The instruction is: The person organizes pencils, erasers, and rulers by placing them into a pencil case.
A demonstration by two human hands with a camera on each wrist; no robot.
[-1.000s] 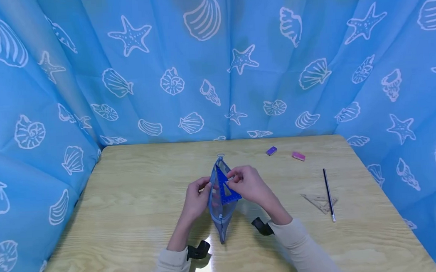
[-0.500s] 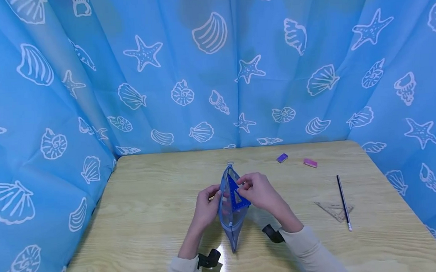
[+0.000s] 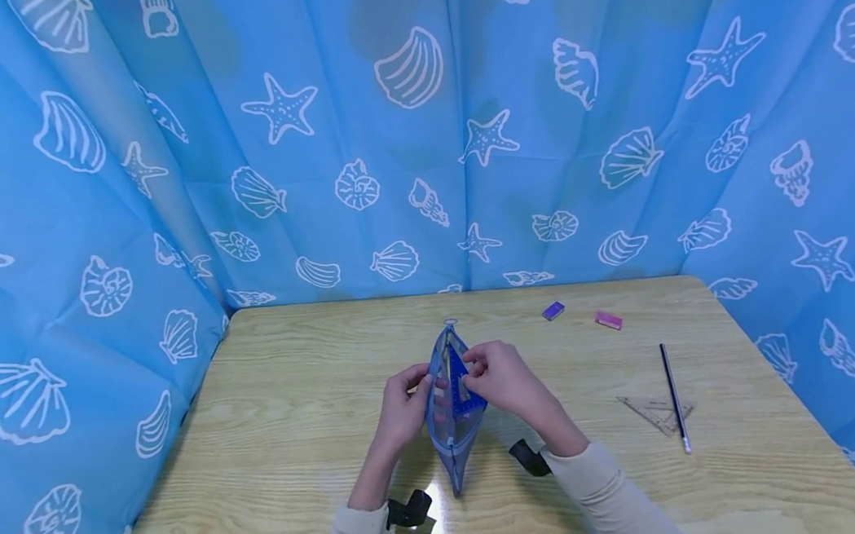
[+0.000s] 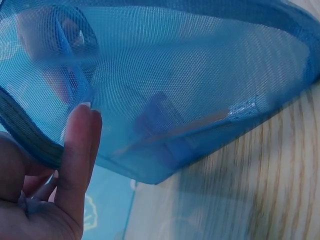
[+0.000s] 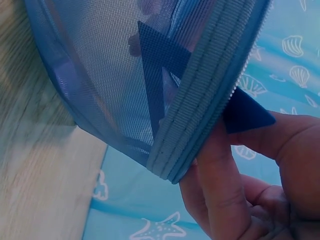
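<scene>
A blue mesh zip pouch stands at the middle of the table, its zipped mouth spread wide. My left hand holds the pouch's left rim between thumb and fingers. My right hand is at the right rim and pinches a blue triangular set square. Most of the set square lies inside the mouth; in the right wrist view, one corner of this set square sticks out past the zip at my fingers. Through the mesh in the left wrist view show a blurred purplish item and a long thin stick.
A purple eraser-like block and a pink one lie at the back right of the wooden table. Nearer, a dark pencil lies across a clear set square. A blue shell-print curtain surrounds the table.
The head view has shifted, so everything sits further right and lower in it. The blue set square has sunk deeper into the pouch with my right hand. My left hand keeps its hold.
</scene>
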